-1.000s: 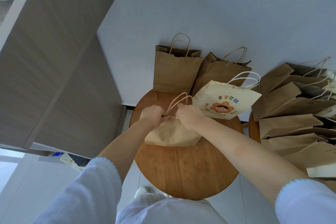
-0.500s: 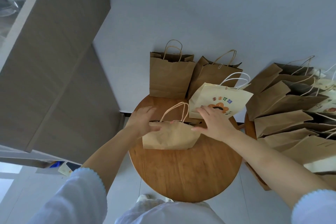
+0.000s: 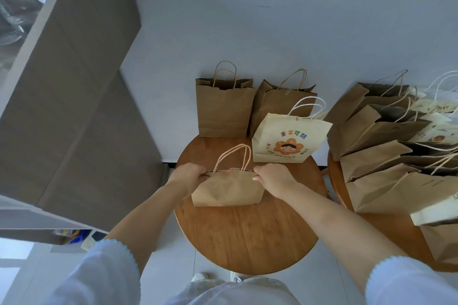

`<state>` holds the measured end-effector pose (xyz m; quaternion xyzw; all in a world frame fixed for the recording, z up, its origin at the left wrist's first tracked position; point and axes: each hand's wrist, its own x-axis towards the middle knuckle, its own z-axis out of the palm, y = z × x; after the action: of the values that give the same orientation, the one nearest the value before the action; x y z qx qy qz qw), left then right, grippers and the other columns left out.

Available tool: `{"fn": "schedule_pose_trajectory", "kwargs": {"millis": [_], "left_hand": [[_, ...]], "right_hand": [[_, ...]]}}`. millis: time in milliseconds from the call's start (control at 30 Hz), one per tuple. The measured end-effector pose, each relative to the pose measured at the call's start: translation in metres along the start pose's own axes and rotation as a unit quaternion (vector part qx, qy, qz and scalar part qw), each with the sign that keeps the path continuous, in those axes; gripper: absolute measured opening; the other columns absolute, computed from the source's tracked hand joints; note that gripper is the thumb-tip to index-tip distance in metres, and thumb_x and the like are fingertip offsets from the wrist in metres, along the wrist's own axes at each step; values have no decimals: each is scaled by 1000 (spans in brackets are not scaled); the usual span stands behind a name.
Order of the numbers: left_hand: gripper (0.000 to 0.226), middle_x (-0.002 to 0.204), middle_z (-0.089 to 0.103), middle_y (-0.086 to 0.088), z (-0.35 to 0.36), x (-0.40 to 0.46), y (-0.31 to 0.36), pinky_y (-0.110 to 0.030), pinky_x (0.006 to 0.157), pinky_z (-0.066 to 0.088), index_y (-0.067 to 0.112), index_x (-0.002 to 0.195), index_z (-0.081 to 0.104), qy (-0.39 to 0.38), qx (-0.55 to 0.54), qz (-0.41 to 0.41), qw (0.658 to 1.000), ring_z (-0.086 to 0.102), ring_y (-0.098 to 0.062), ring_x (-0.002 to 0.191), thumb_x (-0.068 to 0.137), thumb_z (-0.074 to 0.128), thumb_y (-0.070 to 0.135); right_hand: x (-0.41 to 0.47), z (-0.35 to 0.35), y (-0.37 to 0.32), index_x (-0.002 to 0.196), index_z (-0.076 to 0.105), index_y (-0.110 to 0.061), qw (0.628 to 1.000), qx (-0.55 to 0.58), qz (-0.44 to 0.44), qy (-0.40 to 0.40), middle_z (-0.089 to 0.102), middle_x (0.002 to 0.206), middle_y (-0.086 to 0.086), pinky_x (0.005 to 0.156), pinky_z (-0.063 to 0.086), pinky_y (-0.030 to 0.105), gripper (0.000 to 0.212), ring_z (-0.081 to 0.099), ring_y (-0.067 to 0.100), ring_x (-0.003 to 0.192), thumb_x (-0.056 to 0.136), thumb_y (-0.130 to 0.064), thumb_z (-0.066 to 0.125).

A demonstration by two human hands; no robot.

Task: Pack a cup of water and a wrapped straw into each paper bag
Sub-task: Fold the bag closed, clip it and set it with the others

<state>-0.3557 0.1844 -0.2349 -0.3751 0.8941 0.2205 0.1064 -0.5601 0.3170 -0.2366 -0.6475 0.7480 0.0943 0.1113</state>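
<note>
Both hands (image 3: 189, 177) (image 3: 275, 178) on brown bag (image 3: 228, 192), contents hidden inside.

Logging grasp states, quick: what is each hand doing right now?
Left hand: grips the left top edge of the brown paper bag.
Right hand: grips the bag's right top edge.

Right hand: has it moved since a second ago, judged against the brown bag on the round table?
Yes. The right hand has shifted from the handles at the middle of the brown bag outward to its right top corner, which it now grips.
</note>
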Motion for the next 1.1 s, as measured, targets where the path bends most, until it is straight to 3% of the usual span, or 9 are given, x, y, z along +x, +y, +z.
{"fn": "schedule_pose_trajectory", "kwargs": {"millis": [67, 233, 400, 533, 600, 767, 1100], "left_hand": [[28, 71, 49, 3, -5, 3, 6, -26, 54, 29, 14, 75, 54, 2, 3, 12, 1000, 47, -19, 76, 99, 43, 24], [27, 68, 46, 6, -22, 25, 38, -28, 57, 29, 19, 74, 49, 23, 11, 62, 998, 47, -17, 75, 100, 45, 28], [29, 78, 58, 0, -18, 52, 83, -28, 55, 33, 11, 87, 65, 16, 4, 104, 994, 53, -19, 75, 98, 48, 32], [33, 67, 49, 5, -12, 71, 120, -27, 51, 27, 21, 68, 49, 6, 9, 112, 994, 49, -18, 72, 99, 47, 33], [28, 75, 56, 1, -9, 81, 136, -29, 56, 31, 17, 78, 57, 6, 11, 110, 994, 51, -20, 76, 99, 46, 34], [26, 99, 65, -4, -2, 106, 160, -29, 66, 39, 18, 104, 66, 15, 14, 90, 996, 58, -23, 91, 99, 45, 33], [29, 103, 64, -6, 17, 128, 180, -28, 64, 35, 20, 110, 65, 13, 32, 51, 998, 57, -24, 95, 102, 39, 30]], "right_hand": [[-4, -1, 6, 105, 54, -7, 1000, 7, 7, 10, 63, 100, 10, 65, 34, 30, 29, 60, 26, 93, 102, -31, 38], [-21, -14, 41, 108, 57, -8, 998, 55, 41, 17, 62, 111, 8, 76, 42, 31, 30, 57, 24, 103, 102, -31, 39], [-47, -23, 82, 101, 55, -13, 993, 78, 84, 13, 62, 110, 9, 72, 36, 29, 21, 55, 23, 95, 101, -29, 41], [-58, -26, 119, 108, 56, -8, 990, 71, 118, 15, 62, 105, 11, 70, 35, 29, 28, 57, 26, 97, 102, -30, 40], [-60, -28, 136, 108, 56, -8, 990, 73, 120, 21, 62, 104, 11, 70, 33, 28, 28, 57, 26, 98, 102, -28, 39], [-51, -22, 171, 106, 57, -9, 988, 68, 135, 11, 63, 100, 10, 79, 47, 34, 29, 59, 24, 93, 102, -31, 39], [-35, 4, 198, 105, 54, -10, 991, 64, 121, 0, 64, 98, 8, 66, 34, 27, 26, 60, 23, 92, 103, -29, 37]]}}
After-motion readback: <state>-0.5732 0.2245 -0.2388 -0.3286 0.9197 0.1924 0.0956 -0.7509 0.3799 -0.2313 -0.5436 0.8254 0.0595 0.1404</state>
